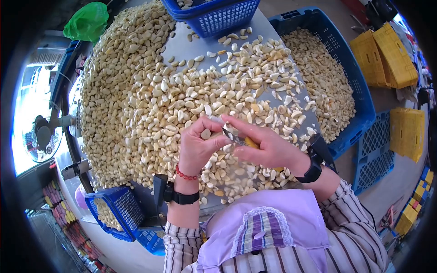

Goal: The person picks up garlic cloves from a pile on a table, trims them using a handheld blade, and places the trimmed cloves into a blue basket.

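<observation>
My left hand (195, 141) is closed, with a pale garlic clove (205, 133) showing between the fingers and palm. Close beside it, my right hand (273, 148) wraps around a small knife (251, 143) with a yellow handle. Its short blade points toward the left fingertips, and whether it touches a clove there is hard to tell. Both hands are just above a wide spread of garlic cloves (159, 102) on a grey metal table (180, 43). The cloves lie thickest at the left and more scattered on the right.
A blue basket (214, 20) stands at the table's far edge. On the right is a large blue crate (348, 63) full of cloves. A smaller blue basket (129, 209) holds cloves at lower left. Yellow crates (396, 54), a fan (44, 134) and a green bag (86, 22) surround the table.
</observation>
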The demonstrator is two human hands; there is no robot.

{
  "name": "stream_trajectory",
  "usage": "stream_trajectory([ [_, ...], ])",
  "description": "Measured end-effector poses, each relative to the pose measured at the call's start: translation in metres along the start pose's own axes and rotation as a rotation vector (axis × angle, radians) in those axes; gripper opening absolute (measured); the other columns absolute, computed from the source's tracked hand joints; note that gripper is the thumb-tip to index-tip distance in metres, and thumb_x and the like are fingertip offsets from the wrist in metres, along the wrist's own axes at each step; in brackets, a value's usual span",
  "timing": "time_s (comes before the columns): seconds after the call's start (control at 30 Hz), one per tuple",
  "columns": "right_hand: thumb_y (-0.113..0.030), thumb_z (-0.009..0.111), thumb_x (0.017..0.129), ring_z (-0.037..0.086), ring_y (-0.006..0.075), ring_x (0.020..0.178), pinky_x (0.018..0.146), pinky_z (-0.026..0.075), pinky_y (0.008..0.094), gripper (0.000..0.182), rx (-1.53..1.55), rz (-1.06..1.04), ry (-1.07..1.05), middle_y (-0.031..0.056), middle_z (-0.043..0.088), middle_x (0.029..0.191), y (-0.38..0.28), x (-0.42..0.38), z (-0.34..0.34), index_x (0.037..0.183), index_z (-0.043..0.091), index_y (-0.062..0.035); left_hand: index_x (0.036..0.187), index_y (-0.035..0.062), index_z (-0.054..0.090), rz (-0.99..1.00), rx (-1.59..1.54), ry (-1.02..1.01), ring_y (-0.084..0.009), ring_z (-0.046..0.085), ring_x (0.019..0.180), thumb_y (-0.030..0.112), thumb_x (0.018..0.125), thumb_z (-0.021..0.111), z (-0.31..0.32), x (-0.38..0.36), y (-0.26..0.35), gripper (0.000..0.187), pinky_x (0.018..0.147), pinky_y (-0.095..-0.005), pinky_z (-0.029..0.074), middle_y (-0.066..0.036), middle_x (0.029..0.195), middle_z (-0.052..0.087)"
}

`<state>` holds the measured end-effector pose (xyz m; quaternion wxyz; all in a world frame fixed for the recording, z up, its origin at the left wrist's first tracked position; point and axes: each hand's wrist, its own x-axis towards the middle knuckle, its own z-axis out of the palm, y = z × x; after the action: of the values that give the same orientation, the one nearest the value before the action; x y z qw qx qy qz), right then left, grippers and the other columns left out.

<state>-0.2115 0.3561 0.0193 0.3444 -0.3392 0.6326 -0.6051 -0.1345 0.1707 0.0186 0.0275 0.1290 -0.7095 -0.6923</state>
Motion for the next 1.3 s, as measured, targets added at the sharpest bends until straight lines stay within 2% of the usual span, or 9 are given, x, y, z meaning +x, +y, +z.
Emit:
stream_trajectory([
  [0.2,-0.019,0.058,0.089,0.057,0.0076,0.082,0.077,0.047,0.0251,0.057,0.213,0.285,-0.169,0.0085,0.062,0.114,-0.020,0.002,-0.008,0.142,0.037,-0.0123,0.081,0.0040,0.059,-0.332,-0.495,-0.147,-0.0043,0.056,0.066,0.002,0.076,0.072,-0.015,-0.006,-0.002,0.014,0.056,-0.0180,0.045,0.000,0.079,0.062],
  [0.47,-0.020,0.054,0.093,0.043,0.0010,0.053,0.050,0.038,0.0180,0.052,0.300,0.432,0.023,-0.0043,0.054,0.067,-0.008,-0.006,-0.004,0.142,0.039,-0.0158,0.095,0.0074,0.053,-0.113,-0.941,-0.308,-0.0098,0.054,0.059,0.019,0.084,0.063,-0.003,0.003,-0.019,0.018,0.049,-0.0194,0.042,-0.003,0.080,0.060],
  [0.53,-0.020,0.053,0.093,0.043,0.0009,0.051,0.048,0.037,0.0169,0.052,0.378,0.419,0.077,-0.0033,0.055,0.068,-0.005,-0.007,-0.006,0.143,0.038,-0.0152,0.100,0.0080,0.053,-0.066,-1.068,0.132,-0.0086,0.052,0.057,0.029,0.084,0.065,-0.008,0.013,-0.013,0.029,0.043,-0.0208,0.039,-0.004,0.081,0.059],
  [0.6,-0.021,0.052,0.094,0.044,0.0009,0.049,0.046,0.036,0.0157,0.052,0.452,0.414,0.131,-0.0024,0.056,0.070,-0.001,-0.010,-0.009,0.143,0.037,-0.0145,0.103,0.0083,0.058,-0.005,-0.871,0.080,-0.0091,0.053,0.060,0.039,0.081,0.068,-0.069,0.037,-0.042,0.039,0.047,-0.0200,0.042,-0.004,0.080,0.057],
  [0.8,-0.022,0.053,0.094,0.046,0.0010,0.052,0.047,0.039,0.0154,0.052,0.452,0.405,0.143,-0.0002,0.058,0.075,0.000,-0.009,-0.008,0.143,0.036,-0.0137,0.098,0.0056,0.069,-0.031,1.145,0.529,-0.0229,0.063,0.080,0.031,0.074,0.072,-0.116,0.097,-0.043,0.035,0.072,-0.0327,0.050,-0.010,0.089,0.066],
  [0.93,-0.021,0.053,0.093,0.048,0.0018,0.059,0.049,0.042,0.0171,0.053,0.429,0.397,0.157,-0.0004,0.059,0.081,-0.008,-0.016,-0.006,0.143,0.035,-0.0134,0.097,0.0027,0.066,-0.008,0.921,0.386,-0.0209,0.064,0.072,0.020,0.073,0.072,-0.110,0.086,-0.039,0.030,0.065,-0.0305,0.051,-0.013,0.085,0.067],
  [1.0,-0.019,0.053,0.092,0.050,0.0032,0.065,0.055,0.045,0.0197,0.054,0.353,0.388,0.149,-0.0023,0.058,0.085,-0.008,-0.021,-0.004,0.143,0.035,-0.0123,0.094,0.0017,0.060,-0.351,0.030,0.382,-0.0105,0.058,0.059,0.009,0.077,0.069,-0.087,0.061,-0.020,0.021,0.050,-0.0215,0.045,-0.010,0.079,0.065],
  [1.1,-0.022,0.055,0.090,0.044,0.0058,0.059,0.055,0.040,0.0231,0.059,0.163,0.277,0.149,-0.0005,0.052,0.073,0.001,-0.024,0.005,0.144,0.033,-0.0087,0.092,0.0030,0.053,-0.210,-0.315,0.274,-0.0029,0.050,0.052,0.003,0.081,0.066,-0.053,0.027,-0.021,0.016,0.042,-0.0146,0.035,-0.007,0.076,0.063],
  [1.3,-0.032,0.059,0.088,0.040,0.0106,0.054,0.051,0.035,0.0257,0.072,-0.034,0.156,0.066,0.0043,0.042,0.061,-0.008,-0.020,0.025,0.146,0.026,-0.0064,0.090,0.0019,0.056,0.050,-0.199,0.187,-0.0058,0.059,0.071,-0.003,0.079,0.067,0.003,-0.027,-0.016,0.017,0.061,-0.0178,0.047,-0.007,0.086,0.065],
])
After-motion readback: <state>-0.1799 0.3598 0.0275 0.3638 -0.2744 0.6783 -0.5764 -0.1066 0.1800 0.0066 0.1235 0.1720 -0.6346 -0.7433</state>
